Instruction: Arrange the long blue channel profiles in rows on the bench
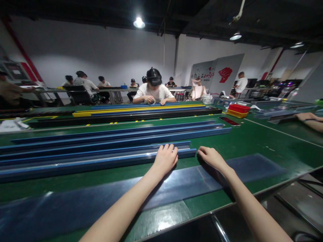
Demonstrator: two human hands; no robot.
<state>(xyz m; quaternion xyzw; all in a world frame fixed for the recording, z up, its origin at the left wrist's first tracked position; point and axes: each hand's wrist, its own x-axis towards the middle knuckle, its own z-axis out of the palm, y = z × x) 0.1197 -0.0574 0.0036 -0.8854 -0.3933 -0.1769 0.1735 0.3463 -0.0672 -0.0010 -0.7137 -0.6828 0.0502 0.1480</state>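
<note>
My left hand (pixel 166 157) lies over the nearest blue channel strip (pixel 121 160), close to its right end, with the fingers bent over its edge. Just past that end is my right hand (pixel 211 157), its fingers curled together; whatever they may hold is hidden. Beneath both forearms a long, clear plastic sheet (pixel 96 198) lies flat along the front of the table. More blue channel strips (pixel 113 141) run parallel behind the one under my left hand.
The green table (pixel 252 137) carries yellow strips (pixel 141 109), a dark strip (pixel 126 117), a phone (pixel 229 121) and a red tray (pixel 238 108). Across it sits a person (pixel 153 89) with a tape roll. Another person's hand (pixel 306 116) rests at right, near clear sheets.
</note>
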